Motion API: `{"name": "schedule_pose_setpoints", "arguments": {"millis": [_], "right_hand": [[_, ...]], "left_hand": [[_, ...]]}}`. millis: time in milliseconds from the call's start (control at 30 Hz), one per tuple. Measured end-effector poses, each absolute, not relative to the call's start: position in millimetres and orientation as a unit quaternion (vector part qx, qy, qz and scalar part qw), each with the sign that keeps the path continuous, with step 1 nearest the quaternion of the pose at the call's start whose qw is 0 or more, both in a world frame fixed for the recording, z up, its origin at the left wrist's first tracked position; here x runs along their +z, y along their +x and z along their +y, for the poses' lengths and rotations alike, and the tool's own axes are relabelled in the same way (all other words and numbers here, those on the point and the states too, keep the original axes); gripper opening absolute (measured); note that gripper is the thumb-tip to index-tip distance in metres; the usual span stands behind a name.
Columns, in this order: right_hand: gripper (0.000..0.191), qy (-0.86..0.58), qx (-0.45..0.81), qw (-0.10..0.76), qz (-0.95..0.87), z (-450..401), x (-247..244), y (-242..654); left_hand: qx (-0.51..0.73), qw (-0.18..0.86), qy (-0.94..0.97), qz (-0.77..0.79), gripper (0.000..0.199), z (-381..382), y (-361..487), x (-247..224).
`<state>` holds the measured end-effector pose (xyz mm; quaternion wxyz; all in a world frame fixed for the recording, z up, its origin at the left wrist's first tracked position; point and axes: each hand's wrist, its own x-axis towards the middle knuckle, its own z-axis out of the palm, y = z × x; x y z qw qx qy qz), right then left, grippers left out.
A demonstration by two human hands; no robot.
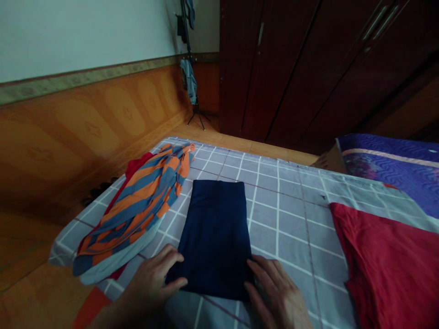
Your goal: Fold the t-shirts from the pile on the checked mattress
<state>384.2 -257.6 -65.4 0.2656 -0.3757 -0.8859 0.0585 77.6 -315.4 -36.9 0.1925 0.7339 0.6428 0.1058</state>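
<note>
A dark navy cloth [217,233], folded into a neat oblong, lies flat on the grey checked bedsheet [284,219]. My left hand [154,276] is at its near left corner, thumb and fingers apart with the cloth's edge between them. At the near right corner, my right hand [276,292] touches the edge with its fingertips, thumb apart from the fingers. Neither hand lifts the cloth. To the left lies a loose orange and grey striped garment [144,201] on top of pale and red cloth. A red cloth [398,260] spreads out at the right.
Beyond the bed's far edge stand a dark wooden wardrobe [284,68] and a coat stand [196,109] with clothes on it. An orange tiled wall [103,123] runs along the left. A purple quilted cover [387,167] lies at the far right, beside a cardboard box [331,160].
</note>
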Motion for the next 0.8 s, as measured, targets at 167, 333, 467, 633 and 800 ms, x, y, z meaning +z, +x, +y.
{"name": "schedule_pose_setpoints", "arguments": {"millis": [167, 333, 467, 633, 800], "right_hand": [[0.032, -0.321, 0.010, 0.222, -0.921, -266, -62, 379], [0.034, -0.311, -0.012, 0.221, -0.924, -275, -60, 371], [0.036, -0.321, -0.023, 0.210, -0.923, -275, -62, 371], [0.039, -0.378, 0.029, 0.201, -0.903, -280, -57, 378], [0.033, -0.489, 0.177, 0.186, -0.834, -278, -56, 384]], "left_hand": [[0.084, 0.183, 0.793, 0.575, 0.033, -334, 71, -48], [0.087, 0.111, 0.842, 0.521, 0.045, -333, 67, -49], [0.164, 0.129, 0.845, 0.492, 0.038, -323, 68, -53], [0.227, 0.228, 0.801, 0.506, 0.030, -316, 75, -46], [0.142, 0.331, 0.756, 0.547, 0.015, -289, 63, -19]]}}
